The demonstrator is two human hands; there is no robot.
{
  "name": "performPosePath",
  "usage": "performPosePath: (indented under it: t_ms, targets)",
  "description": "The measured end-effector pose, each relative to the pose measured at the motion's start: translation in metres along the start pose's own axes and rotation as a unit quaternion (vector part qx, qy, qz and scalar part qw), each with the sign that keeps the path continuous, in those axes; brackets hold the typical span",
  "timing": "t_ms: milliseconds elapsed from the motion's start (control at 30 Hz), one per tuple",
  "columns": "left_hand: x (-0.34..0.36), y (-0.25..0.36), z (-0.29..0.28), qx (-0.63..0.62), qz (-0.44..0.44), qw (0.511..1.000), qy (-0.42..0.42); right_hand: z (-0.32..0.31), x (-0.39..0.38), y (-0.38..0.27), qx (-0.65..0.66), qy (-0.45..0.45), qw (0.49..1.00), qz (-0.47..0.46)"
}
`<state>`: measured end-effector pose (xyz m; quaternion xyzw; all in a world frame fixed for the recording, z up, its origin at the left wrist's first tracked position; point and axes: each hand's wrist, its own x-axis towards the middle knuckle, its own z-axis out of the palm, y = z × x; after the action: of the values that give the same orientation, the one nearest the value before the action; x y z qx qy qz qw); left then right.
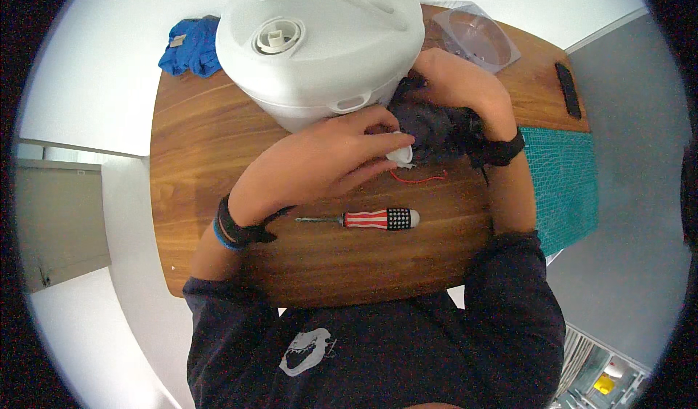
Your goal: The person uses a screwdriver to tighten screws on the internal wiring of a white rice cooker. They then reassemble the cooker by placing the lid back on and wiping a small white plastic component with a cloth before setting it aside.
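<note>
My left hand (360, 143) is closed, with a small white rounded piece (400, 153) pinched between thumb and fingers. Against the piece lies a bunch of crumpled black material (440, 136), whose kind I cannot make out. My right hand (451, 78) bends over the far side of that material and grips it, its fingertips mostly hidden. A thin red cord or wire (418, 179) trails on the table just below. Nearer to me lies a screwdriver (366, 220) with a red, white and black handle, its metal shaft pointing left. Both hands are close to a large white plastic container (320, 67).
The container stands at the back of the wooden table (211, 162), with a round cap (277, 37) on top. Blue cloth (190, 47) lies to its left. On the right are a clear plastic box (476, 37), a black flat oblong object (568, 90) and a teal mat (561, 183).
</note>
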<state>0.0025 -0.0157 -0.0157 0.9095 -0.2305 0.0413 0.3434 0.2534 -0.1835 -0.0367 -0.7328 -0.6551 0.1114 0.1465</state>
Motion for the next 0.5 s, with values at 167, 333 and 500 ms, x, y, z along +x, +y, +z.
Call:
performPosePath:
  t_ms: [167, 333, 500]
  targets:
    - [-0.001, -0.007, 0.001, 0.053, 0.011, 0.995, 0.083, -0.019, -0.003, -0.01, -0.015, -0.021, 1.0, -0.012]
    - [-0.001, -0.036, -0.009, 0.079, -0.008, 0.985, 0.152, -0.03, -0.006, -0.02, 0.047, 0.01, 0.997, -0.066]
    - [-0.002, -0.033, -0.015, -0.045, -0.135, 0.964, 0.226, -0.037, -0.006, -0.038, 0.036, 0.079, 0.992, -0.095]
